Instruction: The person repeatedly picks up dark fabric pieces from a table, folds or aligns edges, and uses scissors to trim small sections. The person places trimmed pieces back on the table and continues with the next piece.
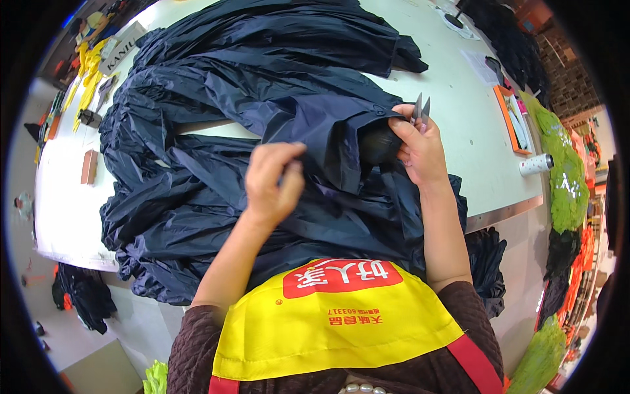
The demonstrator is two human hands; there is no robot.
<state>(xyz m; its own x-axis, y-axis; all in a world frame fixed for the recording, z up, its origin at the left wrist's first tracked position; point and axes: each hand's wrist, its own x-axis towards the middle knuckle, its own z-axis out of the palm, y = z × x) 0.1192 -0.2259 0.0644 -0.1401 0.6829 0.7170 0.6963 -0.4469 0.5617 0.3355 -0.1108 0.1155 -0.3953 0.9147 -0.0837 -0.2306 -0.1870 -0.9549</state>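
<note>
1 dark navy, smooth-fabric garment (328,125) on top of heaped navy cloth (190,217), white flat-topped desk (476,141). Right hand (420,148): grip closed on its edge plus small silver pointed scissors (417,110), blades facing away. Left hand (270,182): fingers half-curled, blurred, by the garment; can't tell if grip holds cloth.

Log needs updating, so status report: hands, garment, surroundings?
Right hand pinching garment edge, scissors also held. Left hand blurred, grip unclear. Dark pile underneath and around.

White table (459,138): heaped navy garments (164,217); orange tray (506,123), white bottle (536,164) right; reddish block (88,167), possibly box, left.
</note>
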